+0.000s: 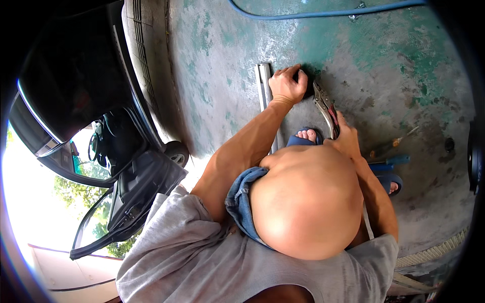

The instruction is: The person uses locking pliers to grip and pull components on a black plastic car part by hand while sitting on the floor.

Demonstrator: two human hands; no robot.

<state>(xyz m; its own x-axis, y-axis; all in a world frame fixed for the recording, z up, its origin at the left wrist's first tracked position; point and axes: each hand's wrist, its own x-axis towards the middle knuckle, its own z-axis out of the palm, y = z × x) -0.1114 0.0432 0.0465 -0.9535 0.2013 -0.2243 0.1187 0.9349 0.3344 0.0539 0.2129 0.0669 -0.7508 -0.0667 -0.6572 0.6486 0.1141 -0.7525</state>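
Note:
My right hand (pixel 345 141) is wrapped round the handles of metal locking pliers (pixel 322 105), which have a red release lever. Their jaws point up and left toward a small dark piece (pixel 309 89) beside my left hand (pixel 287 87). The left hand is closed, with its fingers curled and the thumb raised; what lies under its fingers is mostly hidden. Just left of that hand, a long silvery metal rail (pixel 262 83) lies on the floor and runs down behind my left forearm. My bent knee (pixel 308 202) blocks the view below the hands.
A dark car (pixel 76 65) with an open door (pixel 131 202) stands at the left. Right of the pliers lie an orange-handled screwdriver (pixel 386 147) and a blue-handled tool (pixel 389 162). A blue hose (pixel 313 14) crosses the far floor. My feet wear blue sandals (pixel 298 140).

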